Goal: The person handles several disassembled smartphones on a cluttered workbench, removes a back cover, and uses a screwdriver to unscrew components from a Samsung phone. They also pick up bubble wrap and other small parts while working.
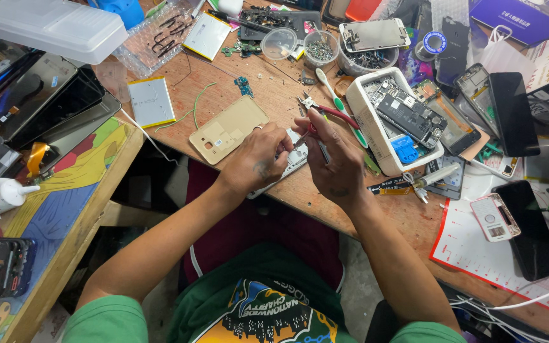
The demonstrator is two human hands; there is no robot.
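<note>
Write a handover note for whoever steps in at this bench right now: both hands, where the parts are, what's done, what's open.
Left hand: steadies the white phone frame at the table edge.
Right hand: holds a thin metal tool over the frame; red-handled cutters lie just behind it.
Gold back cover is off, lying left of the frame.
White tray to the right holds a circuit board.
Done: phone opened. Left: frame work and reassembly, apparently.

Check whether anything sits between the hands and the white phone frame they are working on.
Nothing visible does. The left hand lies directly on the white phone frame, and the right hand is at it too, holding a thin tool down to the frame. The red-handled pliers and gold back cover lie beside, not between.
</note>
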